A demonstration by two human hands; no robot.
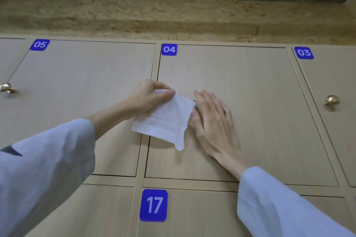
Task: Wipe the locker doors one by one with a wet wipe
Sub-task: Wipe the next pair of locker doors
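Here, thin white wipe (pixel 163 119), woodgrain door (pixel 250 113)

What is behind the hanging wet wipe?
The wet wipe covers part of door 04 and the frame strip beside it; the surface directly behind it is hidden.

Locker doors' blue labels 05 (pixel 39 44), 04 (pixel 169 49), 03 (pixel 303 52), 17 (pixel 153 205)

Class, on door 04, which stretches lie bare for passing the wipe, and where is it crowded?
Bare: the stretch of door 04 from its number label rightward, above the right hand. Crowded: its left-centre, where the left hand pinches the wet wipe.
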